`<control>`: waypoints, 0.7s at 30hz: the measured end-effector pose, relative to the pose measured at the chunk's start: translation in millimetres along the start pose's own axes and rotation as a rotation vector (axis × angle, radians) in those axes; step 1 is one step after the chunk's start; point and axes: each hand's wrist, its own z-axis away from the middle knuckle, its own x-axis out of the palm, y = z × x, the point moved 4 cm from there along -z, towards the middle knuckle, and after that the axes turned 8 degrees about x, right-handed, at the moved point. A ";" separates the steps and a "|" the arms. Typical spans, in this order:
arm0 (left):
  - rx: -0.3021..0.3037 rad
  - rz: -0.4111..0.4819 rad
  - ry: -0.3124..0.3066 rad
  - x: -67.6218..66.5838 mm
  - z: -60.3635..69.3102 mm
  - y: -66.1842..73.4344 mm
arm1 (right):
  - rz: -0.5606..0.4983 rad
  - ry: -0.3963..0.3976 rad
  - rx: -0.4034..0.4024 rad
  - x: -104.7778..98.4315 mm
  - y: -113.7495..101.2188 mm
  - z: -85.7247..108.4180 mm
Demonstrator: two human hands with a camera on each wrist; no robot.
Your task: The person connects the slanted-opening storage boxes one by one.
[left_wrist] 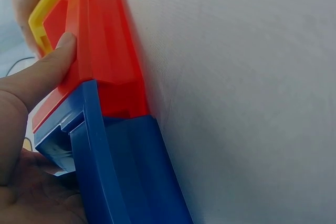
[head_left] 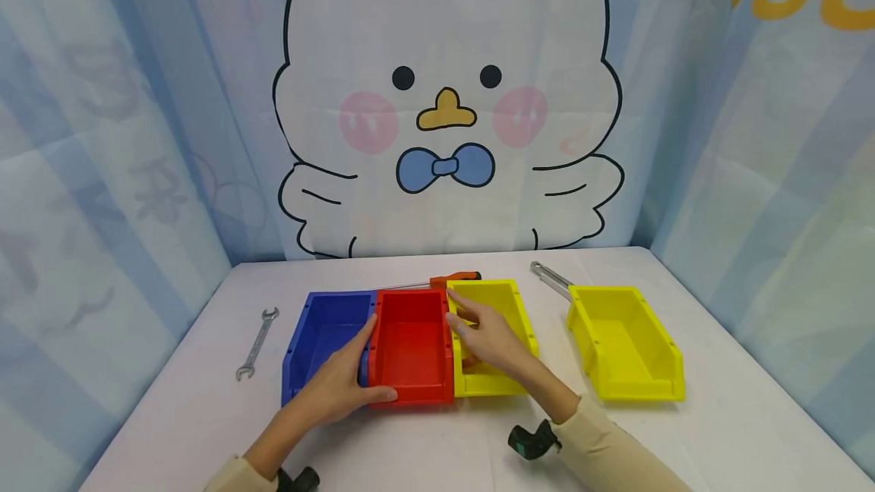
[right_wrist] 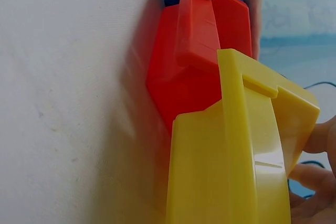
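Observation:
Side by side stand a blue bin point(head_left: 328, 336), a red bin point(head_left: 412, 344) and a yellow bin point(head_left: 502, 384), touching along their sides. My left hand point(head_left: 335, 389) grips the red bin at its front left corner. Its thumb lies on the front lip, as the left wrist view also shows, and its fingers are along the side beside the blue bin. My right hand point(head_left: 492, 336) reaches over the yellow bin, its fingertips touching the rims where red and yellow meet. In the right wrist view, the yellow bin point(right_wrist: 205, 171) partly hides the right fingers point(right_wrist: 312, 177).
A second yellow bin point(head_left: 632, 344) stands apart on the right, partly hiding a metal tool's handle point(head_left: 550, 279). Behind the row lies a screwdriver point(head_left: 451, 279) with an orange and black handle. An open-ended wrench point(head_left: 257, 344) lies at left. Printed curtains surround the white table.

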 end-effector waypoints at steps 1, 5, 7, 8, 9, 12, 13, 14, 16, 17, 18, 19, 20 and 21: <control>0.000 0.000 0.001 0.0 -0.2 0.0 | 0.002 -0.001 -0.001 0.0 0.1 0.1; 0.004 -0.001 0.002 0.2 -0.8 -0.2 | -0.004 -0.011 0.004 0.0 1.6 0.4; 0.003 -0.002 0.002 0.5 -1.2 -0.7 | -0.006 -0.011 0.007 0.0 1.5 1.0; 0.003 -0.003 0.001 0.6 -1.2 -0.8 | -0.007 -0.010 0.009 0.0 1.4 1.2; 0.000 -0.003 0.000 0.7 -1.0 -1.0 | -0.007 -0.010 0.010 0.1 1.3 1.5; -0.004 -0.006 0.000 0.6 -0.8 -1.3 | -0.006 -0.011 0.015 0.9 0.8 2.1; -0.005 -0.007 0.000 0.5 -0.4 -1.3 | -0.010 -0.012 0.015 1.2 0.6 2.2; -0.006 -0.007 0.001 0.4 0.0 -1.4 | -0.013 -0.013 0.015 1.7 0.6 2.3; -0.006 -0.007 0.002 0.5 0.4 -1.4 | -0.016 -0.017 0.017 2.5 0.9 2.4; -0.006 -0.006 0.003 0.6 0.6 -1.5 | -0.018 -0.018 0.017 2.7 0.9 2.4; -0.005 -0.008 0.003 0.7 0.6 -1.4 | -0.020 -0.018 0.018 2.9 1.3 2.3; -0.005 -0.009 0.003 0.8 0.6 -1.4 | -0.018 -0.017 0.016 3.1 1.5 2.2; -0.004 -0.010 0.003 0.9 0.7 -1.2 | -0.016 -0.016 0.015 3.3 2.0 2.1; -0.004 -0.011 0.003 1.0 0.6 -1.2 | -0.013 -0.016 0.012 3.1 2.0 2.3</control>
